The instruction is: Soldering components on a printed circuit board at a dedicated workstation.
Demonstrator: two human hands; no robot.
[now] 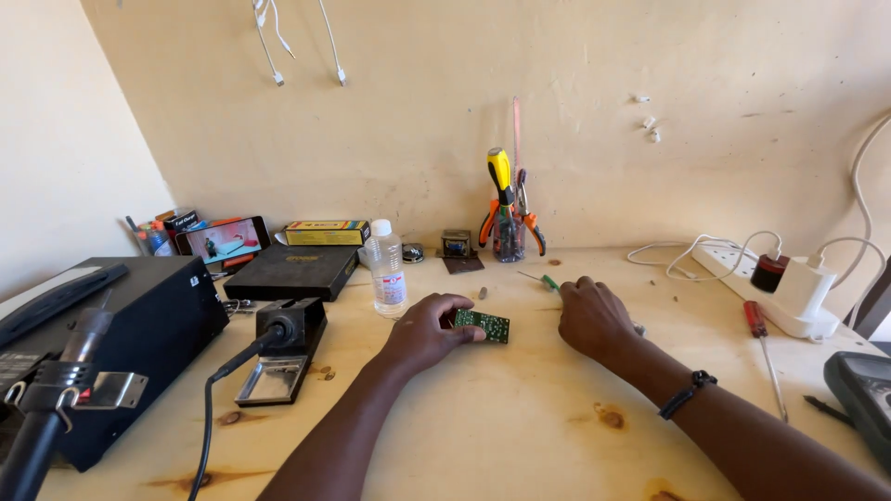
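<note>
Pinching a flat green circuit board [484, 325], left hand [429, 330]; right hand [594, 317] fisted, grip contents unclear.

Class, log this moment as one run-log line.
left hand: holds green circuit board | right hand: fisted on wooden table, near small screwdriver

Near the left edge of the wooden worktop [520, 436]: black box-shaped station [121, 325], soldering iron stand [283, 348] just beside it. Toward the back edge: flat black case [292, 271], clear plastic bottle [385, 269] beside its right end, yellow box [327, 232] against the wall, phone with lit screen [225, 239] further left. At the back middle: cup of pliers and a yellow-handled tool [506, 218]. Along the right edge: white power strip [756, 283] with plugged adapters, red-handled screwdriver [761, 339] in front, dark meter [863, 390] at the front right corner.
</note>
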